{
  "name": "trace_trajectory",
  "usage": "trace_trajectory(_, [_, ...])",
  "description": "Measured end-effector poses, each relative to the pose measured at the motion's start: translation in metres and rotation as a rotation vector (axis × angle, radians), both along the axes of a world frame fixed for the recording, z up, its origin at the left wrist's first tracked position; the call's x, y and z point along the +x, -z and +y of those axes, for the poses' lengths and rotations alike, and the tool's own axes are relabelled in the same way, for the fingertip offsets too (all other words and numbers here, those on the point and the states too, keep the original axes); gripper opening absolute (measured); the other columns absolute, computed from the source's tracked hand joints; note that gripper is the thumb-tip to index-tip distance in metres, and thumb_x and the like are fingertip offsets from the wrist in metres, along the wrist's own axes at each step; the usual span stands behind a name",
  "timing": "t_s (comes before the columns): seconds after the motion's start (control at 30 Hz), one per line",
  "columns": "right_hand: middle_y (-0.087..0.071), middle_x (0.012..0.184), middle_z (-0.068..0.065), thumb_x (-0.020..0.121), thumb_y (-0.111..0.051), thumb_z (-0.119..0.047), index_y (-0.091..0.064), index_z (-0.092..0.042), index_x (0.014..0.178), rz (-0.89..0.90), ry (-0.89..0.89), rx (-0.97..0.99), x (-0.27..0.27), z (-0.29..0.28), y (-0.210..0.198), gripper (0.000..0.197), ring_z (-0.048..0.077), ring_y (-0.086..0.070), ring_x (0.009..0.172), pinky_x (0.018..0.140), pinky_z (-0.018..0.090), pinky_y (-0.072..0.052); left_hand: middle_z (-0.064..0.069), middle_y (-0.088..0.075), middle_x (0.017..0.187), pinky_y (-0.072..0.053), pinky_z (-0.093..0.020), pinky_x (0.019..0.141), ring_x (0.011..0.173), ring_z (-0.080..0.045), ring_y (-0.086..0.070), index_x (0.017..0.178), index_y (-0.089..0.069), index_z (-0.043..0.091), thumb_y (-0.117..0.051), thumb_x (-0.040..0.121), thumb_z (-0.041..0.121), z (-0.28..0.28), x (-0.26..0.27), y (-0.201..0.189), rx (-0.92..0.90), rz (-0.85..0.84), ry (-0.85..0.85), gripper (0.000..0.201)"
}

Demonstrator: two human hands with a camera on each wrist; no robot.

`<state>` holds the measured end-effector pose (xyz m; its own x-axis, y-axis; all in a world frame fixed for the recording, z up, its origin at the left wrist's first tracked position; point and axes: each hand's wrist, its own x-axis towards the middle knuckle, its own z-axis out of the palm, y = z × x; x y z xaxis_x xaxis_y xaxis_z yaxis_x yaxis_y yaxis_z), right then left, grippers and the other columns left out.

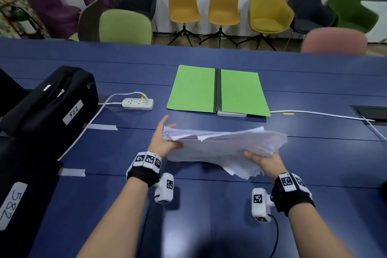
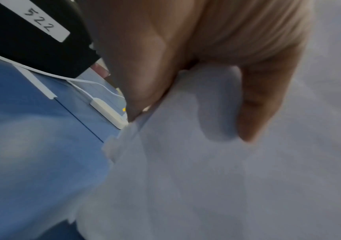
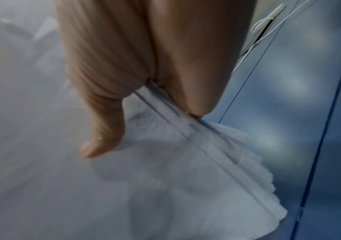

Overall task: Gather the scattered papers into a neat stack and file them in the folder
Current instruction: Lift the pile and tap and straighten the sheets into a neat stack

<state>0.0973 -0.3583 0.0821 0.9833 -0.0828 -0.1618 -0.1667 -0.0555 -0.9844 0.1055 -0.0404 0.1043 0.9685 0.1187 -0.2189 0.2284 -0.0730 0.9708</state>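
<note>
A thick, uneven pile of white papers [image 1: 224, 146] is held over the blue table [image 1: 209, 205] between both hands. My left hand [image 1: 165, 140] grips its left end, thumb on top, fingers underneath. My right hand [image 1: 261, 160] grips the near right corner, thumb lying on the top sheet. The left wrist view shows the papers [image 2: 206, 178] under the thumb of my left hand [image 2: 186, 78]. In the right wrist view my right hand [image 3: 145, 97] pinches the fanned edges of the papers [image 3: 217, 162]. A green folder [image 1: 217, 91] lies open and flat beyond the pile.
A white power strip [image 1: 137, 103] with its cable lies left of the folder. Black cases labelled 522 [image 1: 52, 98] and 582 [image 1: 18, 195] stand along the left. A cable [image 1: 318, 113] runs to a table hatch [image 1: 372, 113] at the right. Chairs line the far side.
</note>
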Motion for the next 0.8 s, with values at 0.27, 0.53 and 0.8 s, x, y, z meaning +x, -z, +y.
trace_trajectory(0.27, [-0.074, 0.081, -0.003, 0.055, -0.089, -0.024, -0.066, -0.014, 0.091, 0.013, 0.097, 0.105, 0.003, 0.01, -0.004, 0.044, 0.014, -0.07, 0.074, 0.061, 0.02, -0.057, 0.013, -0.043, 0.135, -0.022, -0.049, 0.113, 0.131, -0.009, -0.039, 0.124, -0.05, 0.039, -0.066, 0.06, 0.049, -0.05, -0.018, -0.048, 0.643, -0.548, -0.121, 0.066])
trace_trajectory(0.53, [-0.073, 0.065, -0.015, 0.073, -0.077, -0.002, -0.068, -0.014, 0.084, -0.007, 0.154, 0.056, 0.003, 0.013, -0.006, 0.018, -0.001, -0.067, 0.059, 0.054, 0.013, -0.052, 0.016, -0.068, 0.073, -0.019, -0.022, 0.088, 0.076, -0.01, -0.061, 0.07, -0.065, 0.026, -0.064, 0.073, 0.012, -0.076, 0.001, -0.066, 0.847, -0.681, -0.216, 0.015])
trace_trajectory(0.8, [-0.071, 0.081, -0.008, 0.07, -0.081, -0.008, -0.067, -0.021, 0.085, 0.029, 0.176, 0.032, 0.006, 0.021, -0.006, 0.025, -0.002, -0.067, 0.063, 0.065, 0.021, -0.054, -0.01, -0.059, 0.071, -0.039, -0.035, 0.075, 0.075, -0.034, -0.051, 0.071, -0.053, 0.016, -0.055, 0.082, 0.01, 0.022, -0.004, -0.057, 0.766, -0.142, -0.387, 0.013])
